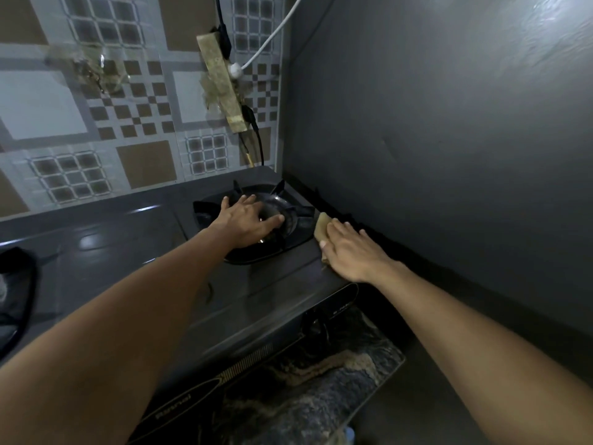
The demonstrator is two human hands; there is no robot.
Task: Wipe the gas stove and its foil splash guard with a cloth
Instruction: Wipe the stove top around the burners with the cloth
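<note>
Patterned wall tiles (96,130) in grey, white and brown fill the upper left of the frame, dimly lit. Below them a dark gas stove (134,252) stretches across the middle, its flat top catching a few pale reflections. At the far left edge a dark rounded object (16,293) is only partly in view and cannot be identified.

Toward the centre, a worn yellowish power strip (221,81) is fixed at a slant on the tiles, with a white cable (272,36) and a black cable (256,139) plugged into it.

Beneath it sits the right-hand burner with its black pan support (298,216). The left hand (248,220) lies open on this burner, fingers spread and palm down over the ring, gripping nothing.

Just right of the burner, the right hand (349,248) presses flat on a yellowish cloth (322,228), holding it against the stove's right edge; most of the cloth is hidden under the palm, with one end showing past the fingertips.

Touching that side, the grey foil splash guard (449,139) rises as a broad panel filling the right of the frame, faintly wrinkled and shiny toward the upper right.

At the bottom centre a mottled mat (321,390) lies under the stove's front on the bench.
</note>
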